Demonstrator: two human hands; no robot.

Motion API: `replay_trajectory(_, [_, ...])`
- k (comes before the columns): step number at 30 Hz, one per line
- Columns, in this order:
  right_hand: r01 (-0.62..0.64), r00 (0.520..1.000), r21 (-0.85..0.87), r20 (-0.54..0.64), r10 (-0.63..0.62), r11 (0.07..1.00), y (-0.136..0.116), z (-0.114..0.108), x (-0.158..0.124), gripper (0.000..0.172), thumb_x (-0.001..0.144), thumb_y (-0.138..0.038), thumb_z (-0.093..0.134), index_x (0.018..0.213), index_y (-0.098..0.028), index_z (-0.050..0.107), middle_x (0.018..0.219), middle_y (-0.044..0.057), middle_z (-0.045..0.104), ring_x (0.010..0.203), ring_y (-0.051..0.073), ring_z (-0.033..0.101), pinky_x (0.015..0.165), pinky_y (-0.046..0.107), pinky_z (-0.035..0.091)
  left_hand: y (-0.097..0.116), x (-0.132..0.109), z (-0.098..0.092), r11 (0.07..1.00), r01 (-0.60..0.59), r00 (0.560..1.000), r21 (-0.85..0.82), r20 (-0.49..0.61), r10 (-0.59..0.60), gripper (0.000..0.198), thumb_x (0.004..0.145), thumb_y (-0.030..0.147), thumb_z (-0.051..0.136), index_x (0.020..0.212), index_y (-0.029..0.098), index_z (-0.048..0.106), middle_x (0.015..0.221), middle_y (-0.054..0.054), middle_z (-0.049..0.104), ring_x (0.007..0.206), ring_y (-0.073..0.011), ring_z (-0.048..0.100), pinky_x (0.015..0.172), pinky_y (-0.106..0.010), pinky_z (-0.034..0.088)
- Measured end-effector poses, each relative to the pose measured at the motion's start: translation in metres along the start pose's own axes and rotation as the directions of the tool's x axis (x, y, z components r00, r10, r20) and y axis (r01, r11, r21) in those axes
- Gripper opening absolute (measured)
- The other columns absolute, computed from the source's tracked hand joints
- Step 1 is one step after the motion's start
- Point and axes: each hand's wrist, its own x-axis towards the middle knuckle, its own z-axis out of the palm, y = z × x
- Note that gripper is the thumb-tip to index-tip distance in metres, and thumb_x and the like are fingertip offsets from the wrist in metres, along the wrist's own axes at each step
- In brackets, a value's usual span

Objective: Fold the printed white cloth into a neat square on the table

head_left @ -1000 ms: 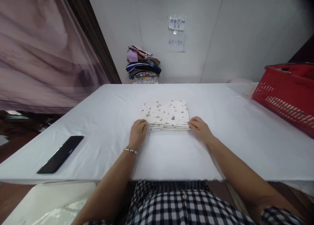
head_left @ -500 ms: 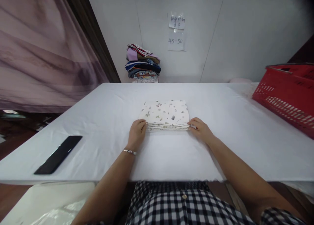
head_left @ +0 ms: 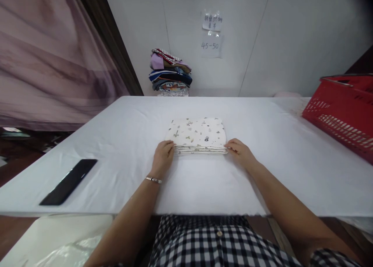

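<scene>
A white cloth [head_left: 198, 133] with small printed figures lies folded into a layered rectangle in the middle of the table. Its stacked folds face me along the near edge. My left hand [head_left: 163, 153] pinches the near left corner between thumb and fingers. At the near right corner, my right hand [head_left: 239, 152] has the top layer's edge between thumb and forefinger. Both hands are closed on the cloth, low over the table. The underside of the folded cloth is hidden.
A white sheet covers the table [head_left: 204, 185]. On the left lies a flat black object [head_left: 69, 181]. A red basket [head_left: 344, 113] stands at the right edge. Behind the far edge rises a pile of folded fabrics [head_left: 170, 73], against a wall with paper signs [head_left: 211, 45].
The fingers of my right hand have shifted slightly at the right corner, drawing the cloth's edge a little to the right. My left hand stays in place. The view has tilted slightly.
</scene>
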Motion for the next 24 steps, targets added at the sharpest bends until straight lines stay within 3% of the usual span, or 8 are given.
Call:
replay_trajectory(9, [0.014,1.0,-0.054,-0.008,-0.015,0.998,-0.008,0.0005,0.0017,0.017,0.085,-0.026,0.047,0.096,-0.023,0.06,0.103,0.006,0.057,0.09,0.018,0.056,0.072,0.029,0.047,-0.001,-0.0016,0.0006,1.0,-0.016,0.999,-0.019,-0.037,0.015,0.022,0.084,0.029,0.048,0.095,0.02,0.064,0.106,-0.006,0.06,0.102,-0.0198,0.052,0.095,-0.037,0.042])
replay_trajectory(14, [0.036,0.993,-0.11,-0.108,-0.048,0.993,-0.0068,0.0002,0.0029,0.018,0.088,-0.026,0.042,0.095,-0.022,0.059,0.1,0.007,0.058,0.092,0.018,0.056,0.076,0.03,0.047,-0.0049,-0.0021,0.0021,1.0,-0.002,1.0,0.0,-0.002,0.002,0.022,0.084,0.026,0.045,0.095,0.022,0.064,0.108,-0.006,0.059,0.105,-0.0203,0.051,0.095,-0.038,0.042])
replay_trajectory(19, [0.062,0.996,-0.228,-0.043,-0.074,0.972,-0.0071,0.0007,0.0014,0.02,0.088,-0.024,0.042,0.096,-0.023,0.061,0.102,0.007,0.06,0.096,0.02,0.055,0.079,0.033,0.048,-0.0056,-0.0009,0.0022,1.0,0.011,1.0,0.017,0.019,-0.011,0.024,0.085,0.028,0.043,0.093,0.021,0.065,0.107,-0.006,0.06,0.104,-0.0207,0.051,0.094,-0.038,0.042])
replay_trajectory(24, [0.079,0.997,-0.237,0.03,-0.074,0.968,-0.0063,-0.0036,-0.0008,0.022,0.085,-0.024,0.047,0.101,-0.024,0.062,0.106,0.006,0.058,0.097,0.02,0.055,0.077,0.032,0.049,-0.0035,0.0,0.0003,1.0,0.019,1.0,0.017,0.025,-0.019,0.026,0.086,0.03,0.042,0.093,0.02,0.064,0.106,-0.007,0.06,0.103,-0.0208,0.051,0.094,-0.038,0.042])
